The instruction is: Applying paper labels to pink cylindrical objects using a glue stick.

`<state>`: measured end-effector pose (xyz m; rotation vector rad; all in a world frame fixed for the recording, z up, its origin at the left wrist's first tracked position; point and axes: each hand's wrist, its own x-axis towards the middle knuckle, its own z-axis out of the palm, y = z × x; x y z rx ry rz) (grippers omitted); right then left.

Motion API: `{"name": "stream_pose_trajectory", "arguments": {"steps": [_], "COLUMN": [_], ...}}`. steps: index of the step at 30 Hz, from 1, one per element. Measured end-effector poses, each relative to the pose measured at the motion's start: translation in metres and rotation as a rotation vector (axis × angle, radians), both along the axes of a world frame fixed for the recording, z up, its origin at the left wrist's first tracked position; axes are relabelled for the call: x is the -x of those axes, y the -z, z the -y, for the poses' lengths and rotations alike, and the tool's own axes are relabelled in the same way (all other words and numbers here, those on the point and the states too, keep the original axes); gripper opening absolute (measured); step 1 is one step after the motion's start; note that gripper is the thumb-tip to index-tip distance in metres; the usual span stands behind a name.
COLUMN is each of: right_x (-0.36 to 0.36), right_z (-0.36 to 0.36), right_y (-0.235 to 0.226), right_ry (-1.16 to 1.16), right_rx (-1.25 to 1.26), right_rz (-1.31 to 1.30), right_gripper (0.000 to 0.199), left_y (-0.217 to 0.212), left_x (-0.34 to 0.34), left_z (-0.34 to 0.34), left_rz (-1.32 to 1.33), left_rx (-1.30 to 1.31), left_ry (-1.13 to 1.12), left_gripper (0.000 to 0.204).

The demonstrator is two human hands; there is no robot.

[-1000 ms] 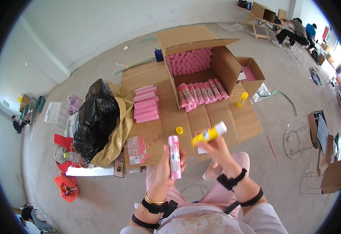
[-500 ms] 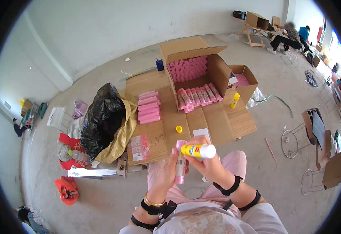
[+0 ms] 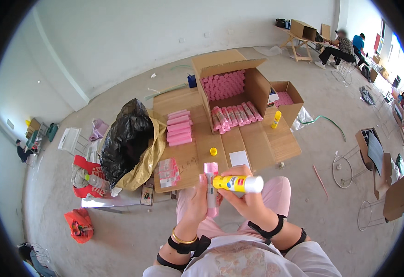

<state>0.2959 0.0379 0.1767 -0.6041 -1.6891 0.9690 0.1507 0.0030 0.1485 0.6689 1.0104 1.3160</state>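
Observation:
Upright in my left hand (image 3: 195,203) is a pink roll (image 3: 211,196) with a pale label strip along its side, the fingers wrapped round it. A yellow glue stick (image 3: 234,183) with a white base lies sideways in my right hand (image 3: 248,204). Its uncapped end meets the roll's upper part. The yellow cap (image 3: 213,151) stands on the table beyond my hands. To the left lie several printed pink-and-white labels (image 3: 168,172), and behind them a row of pink rolls (image 3: 180,128). A white card (image 3: 239,158) sits just past my right hand.
An open cardboard box (image 3: 262,83) at the back holds many pink rolls, with labelled ones at its front. Beside it are a smaller carton (image 3: 294,107) and another glue stick (image 3: 276,120). A black bag (image 3: 127,143) stands left of the wooden table (image 3: 280,141). People sit far right.
The glue stick has shifted slightly down along the roll and a little right. The roll has moved slightly left. Both hands keep their hold.

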Motion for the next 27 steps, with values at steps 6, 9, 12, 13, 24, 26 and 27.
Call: {"name": "stream_pose_trajectory", "arguments": {"steps": [6,9,12,13,24,26,27], "right_x": [0.006,0.004,-0.007,-0.013,-0.088,-0.078,-0.076], "right_z": [0.015,0.029,0.025,0.022,-0.157,-0.171,-0.178], "right_y": [0.012,0.012,0.016,0.016,0.196,0.212,0.217], "right_ry": [-0.052,-0.042,-0.159,-0.231,0.613,0.619,0.624], "right_rx": [-0.128,-0.089,-0.041,-0.011,0.287,0.367,0.369], "right_rz": [-0.009,-0.016,-0.011,-0.016,0.427,0.612,0.616], "right_gripper": [0.036,0.036,0.035,0.035,0.029,0.031,0.031], "left_y": [-0.005,-0.007,-0.011,-0.013,0.036,0.035,0.034], "left_x": [-0.007,-0.002,0.004,0.006,0.038,0.033,0.031], "left_z": [-0.004,-0.004,-0.006,-0.008,-0.018,-0.021,-0.025], "left_rz": [-0.052,-0.003,0.010,0.017,0.155,0.144,0.125], "left_rx": [-0.110,-0.147,-0.172,-0.202,-0.113,-0.061,-0.009], "left_ry": [-0.223,-0.186,-0.145,-0.105,-0.099,-0.141,-0.187], "left_gripper": [0.053,0.052,0.053,0.055,0.059,0.061,0.063]}}
